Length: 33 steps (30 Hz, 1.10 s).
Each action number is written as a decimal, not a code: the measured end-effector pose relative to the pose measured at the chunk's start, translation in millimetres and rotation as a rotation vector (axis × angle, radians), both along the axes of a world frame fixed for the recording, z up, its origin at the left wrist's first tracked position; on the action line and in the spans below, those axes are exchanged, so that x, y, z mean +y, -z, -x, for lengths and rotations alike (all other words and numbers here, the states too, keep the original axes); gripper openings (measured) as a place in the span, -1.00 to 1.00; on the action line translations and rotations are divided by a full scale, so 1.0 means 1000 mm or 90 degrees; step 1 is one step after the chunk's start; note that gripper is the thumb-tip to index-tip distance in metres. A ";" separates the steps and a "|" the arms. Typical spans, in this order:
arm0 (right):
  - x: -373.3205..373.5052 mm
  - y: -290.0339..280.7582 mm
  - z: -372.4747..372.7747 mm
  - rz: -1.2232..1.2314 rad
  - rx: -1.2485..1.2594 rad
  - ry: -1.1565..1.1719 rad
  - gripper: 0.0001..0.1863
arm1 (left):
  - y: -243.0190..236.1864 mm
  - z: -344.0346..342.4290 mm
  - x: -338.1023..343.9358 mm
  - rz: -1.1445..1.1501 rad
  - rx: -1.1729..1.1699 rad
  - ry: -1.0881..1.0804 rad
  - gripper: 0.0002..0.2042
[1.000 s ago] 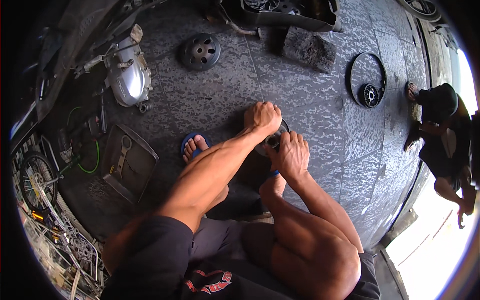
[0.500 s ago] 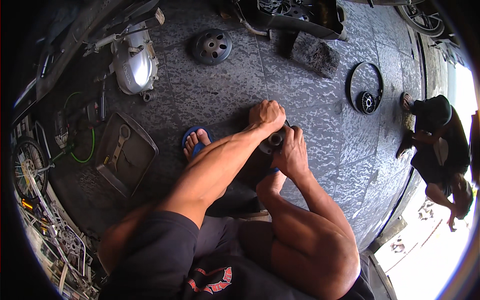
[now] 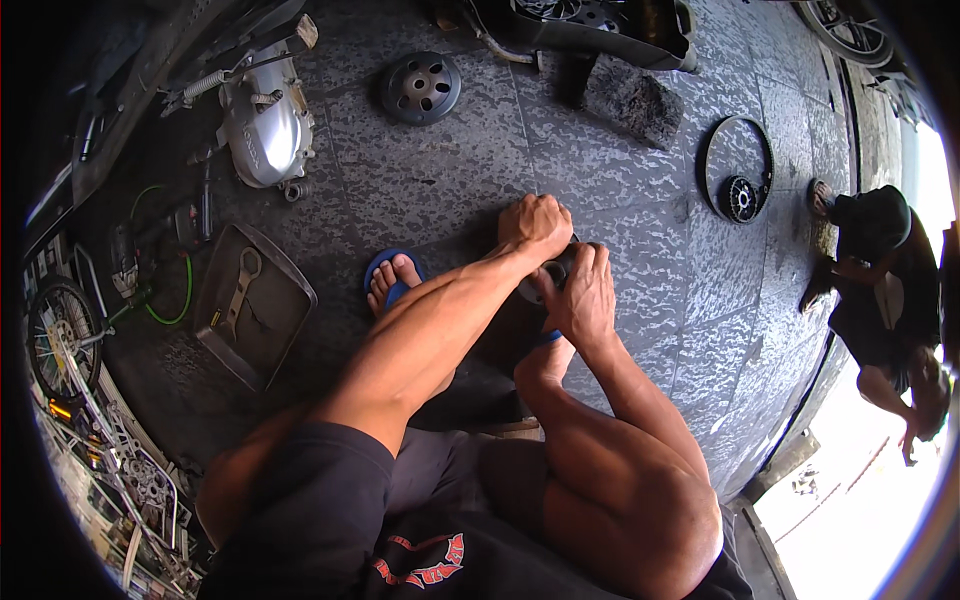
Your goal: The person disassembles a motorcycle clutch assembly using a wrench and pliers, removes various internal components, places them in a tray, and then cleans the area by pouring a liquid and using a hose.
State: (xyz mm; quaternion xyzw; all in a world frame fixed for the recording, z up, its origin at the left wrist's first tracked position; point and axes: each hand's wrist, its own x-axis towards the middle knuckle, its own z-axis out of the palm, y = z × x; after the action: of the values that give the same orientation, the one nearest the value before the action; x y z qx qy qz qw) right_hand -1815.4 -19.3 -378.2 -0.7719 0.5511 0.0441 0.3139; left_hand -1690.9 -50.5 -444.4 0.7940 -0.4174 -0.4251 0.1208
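Observation:
Between my feet, a dark round metal part (image 3: 555,271) with a raised ring-shaped hub is mostly covered by my fingers. My left hand (image 3: 538,226) is closed in a fist at its far left side; what the fist grips is hidden. From the right, my right hand (image 3: 585,298) has its fingers curled over the part's edge and its thumb laid across the hub.
A perforated clutch bell (image 3: 421,88) lies ahead on the tiles. A silver engine cover (image 3: 268,135) stands ahead left, a metal tray (image 3: 305,297) with a wrench (image 3: 240,290) nearer. A drive belt (image 3: 708,165) circles a small pulley at right; a person (image 3: 880,290) crouches beyond.
My right thumb has moved inward over the hub, which showed more openly before. My left fist keeps its place, and the view has shifted slightly.

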 end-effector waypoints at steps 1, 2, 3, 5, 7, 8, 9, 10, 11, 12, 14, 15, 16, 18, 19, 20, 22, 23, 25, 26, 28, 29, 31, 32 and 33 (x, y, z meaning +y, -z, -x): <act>0.001 -0.001 0.001 0.009 -0.003 -0.026 -0.30 | -0.001 0.000 0.000 -0.007 0.006 0.006 -0.61; 0.001 -0.004 0.001 0.019 -0.007 -0.055 -0.31 | -0.001 -0.002 -0.001 -0.013 0.010 0.008 -0.61; 0.001 -0.005 0.002 0.028 -0.011 -0.084 -0.32 | -0.002 -0.003 -0.001 -0.019 0.014 0.011 -0.61; -0.001 -0.005 0.010 0.028 -0.052 -0.108 -0.34 | -0.002 -0.004 0.001 -0.009 -0.007 0.005 -0.61; -0.002 -0.004 0.011 0.031 -0.061 -0.094 -0.36 | -0.002 -0.003 0.000 -0.005 -0.012 0.006 -0.61; 0.002 -0.002 0.006 0.031 -0.053 -0.066 -0.35 | -0.002 -0.003 0.000 -0.010 -0.008 0.014 -0.61; 0.004 -0.001 0.004 0.030 -0.045 -0.037 -0.35 | -0.002 -0.002 0.000 -0.016 -0.003 0.021 -0.61; 0.004 0.001 0.006 0.038 -0.045 -0.043 -0.35 | -0.003 -0.001 0.000 -0.009 -0.005 0.016 -0.61; 0.004 0.002 0.005 0.046 -0.047 -0.051 -0.36 | -0.002 -0.001 0.000 -0.004 -0.007 0.009 -0.61; 0.005 0.003 0.005 0.053 -0.049 -0.058 -0.36 | 0.000 -0.001 0.000 0.002 -0.009 0.003 -0.61; 0.002 0.001 0.009 0.053 -0.052 -0.105 -0.38 | 0.001 -0.002 0.002 0.003 -0.023 -0.007 -0.61; 0.000 -0.001 0.011 0.055 -0.052 -0.129 -0.39 | 0.001 -0.003 0.001 0.006 -0.028 -0.012 -0.61; 0.001 -0.003 0.008 0.059 -0.047 -0.105 -0.38 | 0.001 -0.003 0.000 0.001 -0.021 -0.005 -0.61; 0.007 -0.006 0.001 0.062 -0.038 -0.053 -0.37 | -0.002 -0.002 -0.001 -0.014 -0.008 0.016 -0.61; 0.007 -0.002 0.003 0.069 -0.039 -0.047 -0.35 | -0.004 -0.001 -0.002 -0.011 -0.006 0.016 -0.60; 0.006 0.003 0.002 0.076 -0.041 -0.044 -0.33 | -0.003 -0.001 -0.002 -0.008 -0.005 0.014 -0.60; 0.005 0.006 0.006 0.067 -0.047 -0.067 -0.26 | -0.001 -0.002 -0.002 -0.003 -0.007 0.009 -0.60; 0.003 0.001 0.010 0.051 -0.049 -0.096 -0.21 | 0.000 -0.003 -0.001 -0.001 -0.008 0.004 -0.59; 0.008 -0.006 0.009 0.052 -0.041 -0.125 -0.11 | 0.002 -0.004 0.002 -0.003 -0.015 -0.007 -0.59; 0.014 -0.009 0.006 0.072 -0.031 -0.123 -0.06 | 0.000 -0.002 0.002 -0.003 -0.020 -0.010 -0.60; 0.015 -0.008 0.007 0.082 0.005 -0.128 0.03 | -0.002 0.000 -0.001 -0.010 -0.018 -0.010 -0.60; 0.016 -0.003 0.008 0.069 0.029 -0.136 0.06 | -0.002 0.001 -0.002 -0.019 -0.012 -0.006 -0.59; 0.018 0.005 0.010 0.057 0.056 -0.151 0.12 | -0.001 0.000 0.000 -0.024 -0.016 -0.004 -0.56; 0.017 0.006 0.011 0.055 0.054 -0.161 0.13 | -0.002 0.000 -0.001 -0.022 -0.020 -0.007 -0.55; 0.016 0.006 0.011 0.053 0.053 -0.170 0.13 | -0.003 0.000 0.000 -0.021 -0.024 -0.009 -0.54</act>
State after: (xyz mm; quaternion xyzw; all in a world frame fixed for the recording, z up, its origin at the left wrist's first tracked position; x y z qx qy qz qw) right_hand -1826.9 -2.8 -384.5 -0.8484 0.4571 0.0943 0.2497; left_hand -1691.4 -50.5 -441.0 0.8067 -0.4070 -0.4160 0.1024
